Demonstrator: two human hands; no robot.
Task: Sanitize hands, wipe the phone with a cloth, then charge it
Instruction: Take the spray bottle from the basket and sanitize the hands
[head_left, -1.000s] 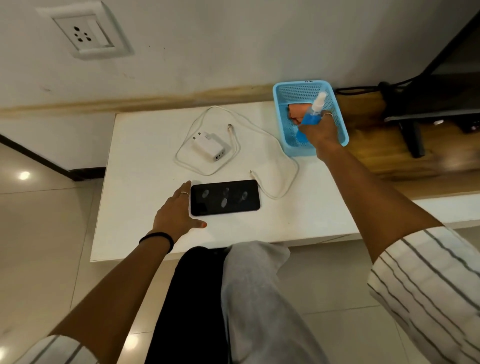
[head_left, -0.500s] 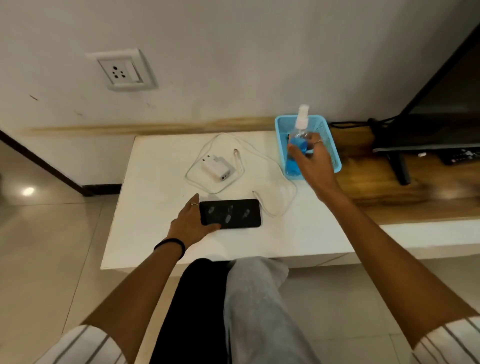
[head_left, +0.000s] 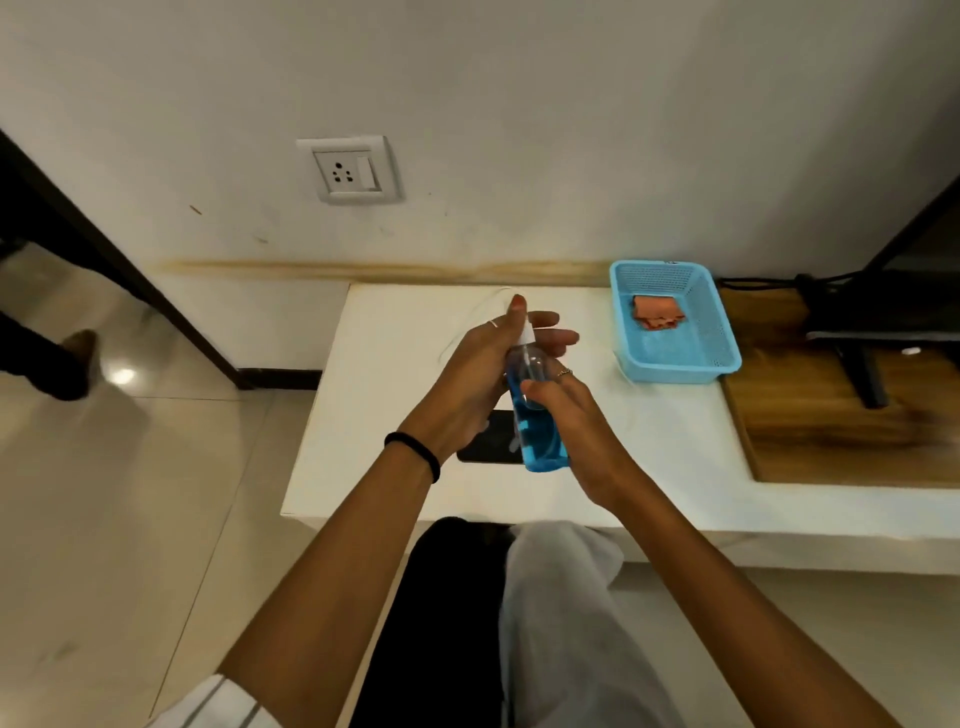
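Both hands now meet above the table (head_left: 675, 467): our right hand (head_left: 576, 431) grips the sanitizer bottle (head_left: 532, 415), left hand (head_left: 478, 374) spread (seemingly receiving spray); phone (head_left: 491, 441) lies beneath, cloth (head_left: 657, 312) in basket (head_left: 675, 364).

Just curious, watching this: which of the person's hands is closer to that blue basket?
The right hand, holding the sanitizer bottle, lies nearer the blue basket. The left hand is farther away, on the bottle's other side.
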